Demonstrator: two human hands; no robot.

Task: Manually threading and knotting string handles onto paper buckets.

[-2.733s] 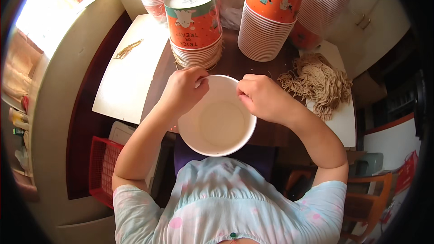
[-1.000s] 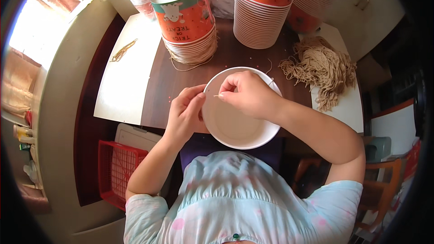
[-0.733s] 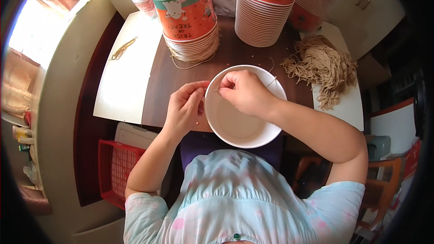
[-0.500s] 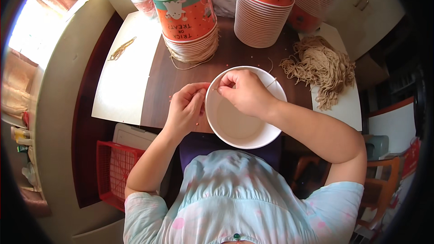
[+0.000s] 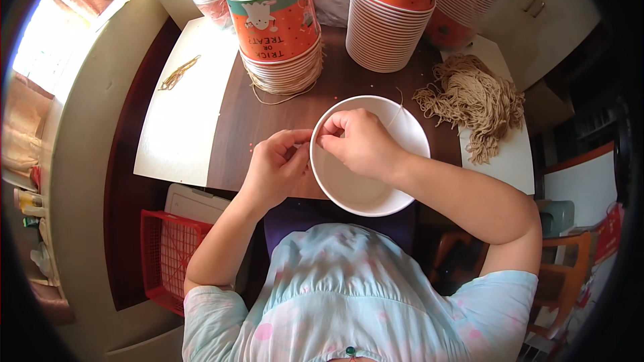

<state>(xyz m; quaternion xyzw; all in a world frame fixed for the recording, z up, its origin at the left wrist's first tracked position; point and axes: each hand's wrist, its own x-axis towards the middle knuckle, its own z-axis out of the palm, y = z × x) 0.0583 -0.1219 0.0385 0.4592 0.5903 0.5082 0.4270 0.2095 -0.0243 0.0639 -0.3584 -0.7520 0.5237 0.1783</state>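
A white paper bucket [image 5: 365, 198] stands at the table's near edge, its mouth facing up toward me. My right hand [image 5: 359, 141] reaches into it, thumb and fingers pinched against the left inner wall. A bit of beige cord was seen at these fingertips a moment before; now they cover it. Outside the same wall, my left hand [image 5: 275, 167] is bent with its fingertips pressed together close to the rim; what they pinch is hidden. A thin cord [image 5: 396, 112] runs over the bucket's far right side, one end sticking up.
An upside-down stack of orange printed buckets [image 5: 275, 27] has cords looped around its rims. Another bucket stack [image 5: 386, 33] rises beside it. Right lies a heap of beige cords [image 5: 476, 100]; left, a few loose cords [image 5: 180, 72]. A red basket [image 5: 168, 255] sits below the table.
The bucket has shifted slightly right and tilted a little. My right fingertips have pressed against the inner wall, covering the cord bit. My left fingers have stayed by the rim.
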